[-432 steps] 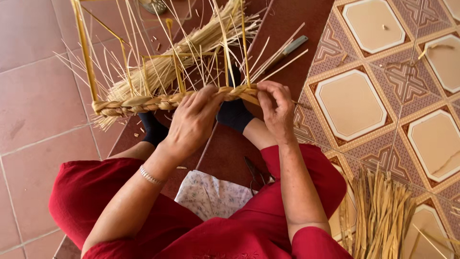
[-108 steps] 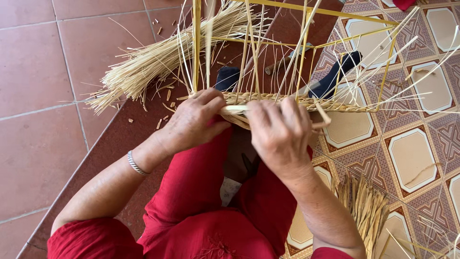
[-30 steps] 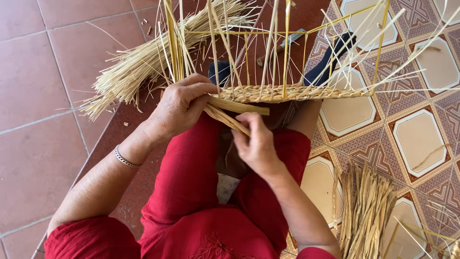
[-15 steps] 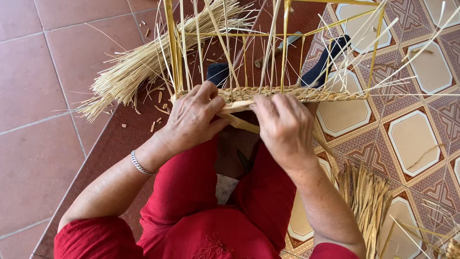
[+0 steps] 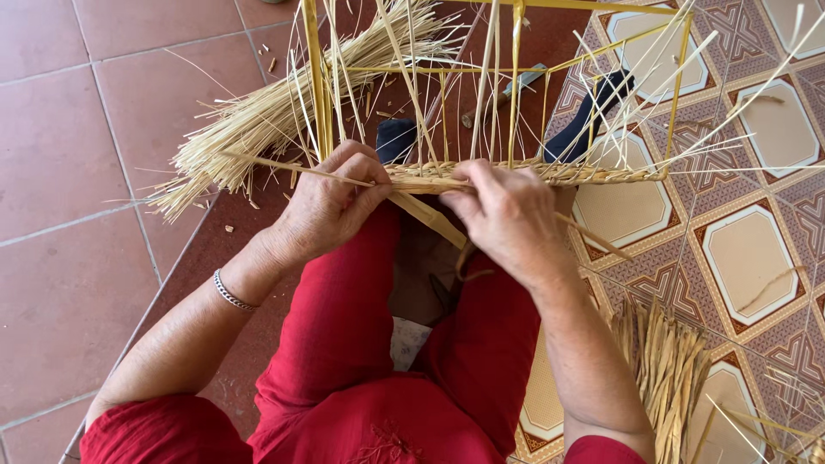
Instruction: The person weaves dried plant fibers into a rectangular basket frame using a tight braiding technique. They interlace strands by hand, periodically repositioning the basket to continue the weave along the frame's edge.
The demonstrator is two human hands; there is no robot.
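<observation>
**Both hands back on the woven band**

Head view: your left hand (image 5: 331,202) is clenched on the left end of the woven straw band (image 5: 550,174), thumb pressing a thin strand across it. Your right hand (image 5: 507,215) has closed over the middle of the band, fingers curled around a flat straw strip (image 5: 430,219) that slants down from the weave toward your lap. A second ago that hand sat lower, drawing the strip out beneath the band; half a second ago it had already come up level, and now it has settled on the weave, so the strip looks pulled in and being pressed into place, as far as one can judge.

The band runs along the bottom rail of the yellow wire frame (image 5: 314,77), which stands between your knees with loose upright straws rising through it. The frame has scarcely shifted over the last second.

A thick bundle of straw (image 5: 284,112) lies on the red tiled floor (image 5: 77,155) beyond your left hand, touching the frame's left post. A second heap of cut straw strips (image 5: 666,369) rests on the patterned tiles beside your right forearm. A silver bracelet (image 5: 230,292) circles your left wrist
</observation>
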